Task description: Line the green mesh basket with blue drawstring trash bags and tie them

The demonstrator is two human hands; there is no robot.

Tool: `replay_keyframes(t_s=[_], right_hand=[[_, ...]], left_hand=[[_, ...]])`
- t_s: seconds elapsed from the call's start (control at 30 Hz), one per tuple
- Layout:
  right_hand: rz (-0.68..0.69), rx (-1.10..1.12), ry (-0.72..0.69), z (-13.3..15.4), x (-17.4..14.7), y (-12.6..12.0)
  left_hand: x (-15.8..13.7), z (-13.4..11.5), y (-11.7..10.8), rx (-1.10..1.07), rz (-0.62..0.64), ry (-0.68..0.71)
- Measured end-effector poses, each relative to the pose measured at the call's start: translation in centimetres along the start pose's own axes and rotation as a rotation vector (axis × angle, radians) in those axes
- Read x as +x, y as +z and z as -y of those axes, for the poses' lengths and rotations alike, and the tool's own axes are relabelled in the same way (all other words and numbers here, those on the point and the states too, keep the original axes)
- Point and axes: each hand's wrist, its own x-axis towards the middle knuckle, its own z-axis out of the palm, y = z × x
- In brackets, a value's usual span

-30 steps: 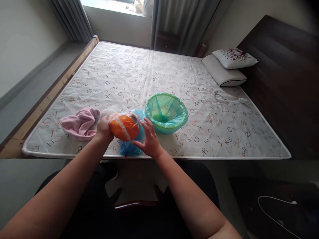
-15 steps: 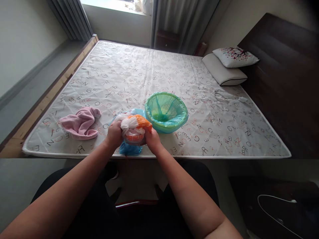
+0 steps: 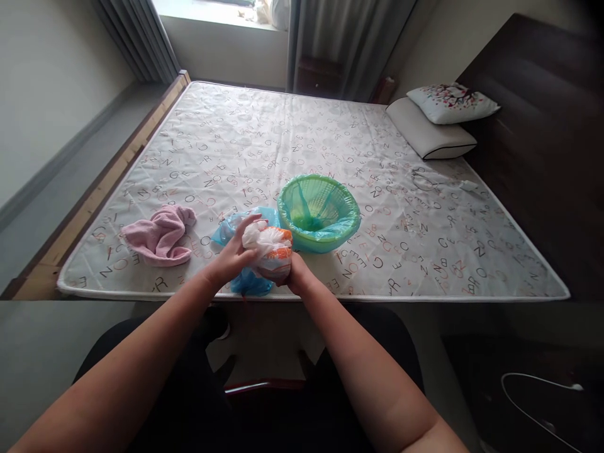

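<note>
A bunched plastic bag [image 3: 270,246], white with orange print, is gripped at its right side by my right hand [image 3: 299,272]. My left hand [image 3: 234,253] is open at the bag's left side, fingers spread, with the thumb and fingertips close to or touching the plastic; which of these, I cannot tell. Whatever the bag wraps is hidden. Beneath and behind my hands, blue plastic bags [image 3: 252,284] lie crumpled on the mattress. Just right of the bag stands a green mesh basket [image 3: 285,217] lined with a thin bluish-green bag folded over its rim.
A pink cloth [image 3: 159,234] lies crumpled on the letter-printed mattress [image 3: 236,145] to the left. Two pillows [image 3: 450,104] rest against the dark headboard [image 3: 528,126]. A white cable [image 3: 425,179] lies on the right part of the mattress. The mattress's front edge runs below my hands.
My left hand has loosened from the bag, its fingers now spread. The bag has turned and shifted slightly right in my right hand. The view has moved a little.
</note>
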Motion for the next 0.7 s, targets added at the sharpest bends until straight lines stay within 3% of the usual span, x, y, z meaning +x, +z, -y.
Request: replay_keyframes(t_s=[0.17,0.27,0.37,0.5,0.6,0.7], right_hand=[[-0.018,0.005,0.097,0.2,-0.3,0.0],[0.067,0.081,0.157,-0.1,-0.9,0.3],[0.146,0.139,0.157,-0.1,-1.4,0.5],[0.248,0.086,0.065,0.3,-1.3,0.8],[0.085,-0.047,-0.129,0.1,-0.9,1.0],[-0.187,-0.352,-0.582,-0.7,-0.7,0.9]], left_hand=[[-0.3,-1.0,0.4,0.131,0.123,-0.077],[-0.2,-1.9,0.9,0.113,0.118,-0.262],[0.4,-2.6,1.0,0.094,0.012,-0.340],[1.4,-2.9,0.6,0.082,-0.301,-0.294],[1.9,-2.5,0.4,0.072,-0.586,-0.306],[2.0,-2.0,0.8,-0.060,-0.703,-0.307]])
